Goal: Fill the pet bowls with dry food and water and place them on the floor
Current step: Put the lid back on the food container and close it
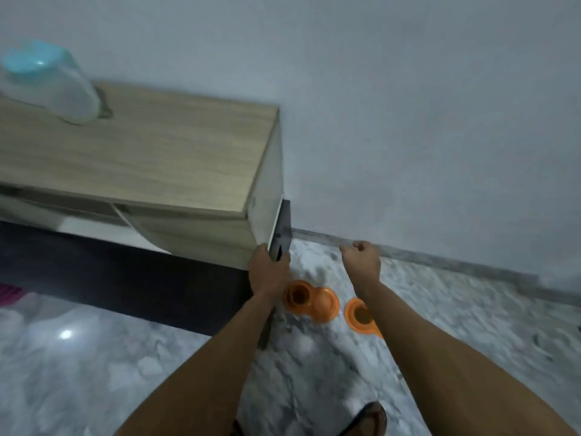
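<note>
Two orange pet bowls stand on the marble floor by the wall. The double bowl (pixel 311 301) holds something brown in its left cup, and the second bowl (pixel 358 315) is partly hidden behind my right forearm. My left hand (pixel 267 272) grips a long dark flat object (pixel 283 231) that stands against the right side of the wooden cabinet (pixel 151 152). My right hand (pixel 361 259) hovers above the bowls near the skirting, its fingers curled into a fist with nothing visible in it.
A clear jug with a turquoise lid (pixel 47 80) stands at the left of the cabinet top. A dark mat (pixel 125 278) lies along the cabinet's base. My sandalled foot (pixel 371 418) is at the bottom edge. The wall rises close behind the bowls.
</note>
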{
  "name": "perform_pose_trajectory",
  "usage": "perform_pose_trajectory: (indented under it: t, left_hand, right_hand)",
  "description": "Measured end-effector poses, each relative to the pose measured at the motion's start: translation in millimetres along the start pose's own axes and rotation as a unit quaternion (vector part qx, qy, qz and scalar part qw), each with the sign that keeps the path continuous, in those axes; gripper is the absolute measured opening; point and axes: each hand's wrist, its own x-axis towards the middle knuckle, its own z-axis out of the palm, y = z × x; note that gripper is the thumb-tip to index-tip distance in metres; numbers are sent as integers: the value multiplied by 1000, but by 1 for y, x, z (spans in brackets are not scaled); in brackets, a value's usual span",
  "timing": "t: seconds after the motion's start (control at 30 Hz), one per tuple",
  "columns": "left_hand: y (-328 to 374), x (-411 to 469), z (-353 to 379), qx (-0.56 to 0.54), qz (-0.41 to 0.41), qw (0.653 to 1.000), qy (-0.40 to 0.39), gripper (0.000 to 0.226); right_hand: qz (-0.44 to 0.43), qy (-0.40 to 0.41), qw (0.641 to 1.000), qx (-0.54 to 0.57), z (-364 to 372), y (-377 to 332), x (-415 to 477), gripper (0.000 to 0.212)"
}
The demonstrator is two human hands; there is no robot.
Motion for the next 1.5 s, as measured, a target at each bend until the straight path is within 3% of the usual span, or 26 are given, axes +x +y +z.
perform_pose_trajectory:
  t: [0.23,0.5,0.8,1.0,1.17,1.5]
  left_hand:
    - [-16,28,-193,-21,22,998,61,59]
    - [-14,72,-350,-76,7,988,138,49]
    - [-25,173,-462,-101,5,975,197,55]
    - [-31,249,-524,-82,-2,974,209,54]
    - [-32,311,-565,-73,-1,972,225,51]
    - [-37,449,-647,-60,14,979,192,49]
  right_hand:
    - [-72,-44,996,-4,127,-86,-115,41]
    - [-137,-111,984,-22,255,-178,-182,41]
    - [-178,-173,969,-18,415,-256,-192,57]
    - [-181,-199,963,-14,505,-312,-205,39]
    - [-176,-216,960,-27,570,-349,-202,38]
    - [-169,-164,971,-34,677,-405,-180,50]
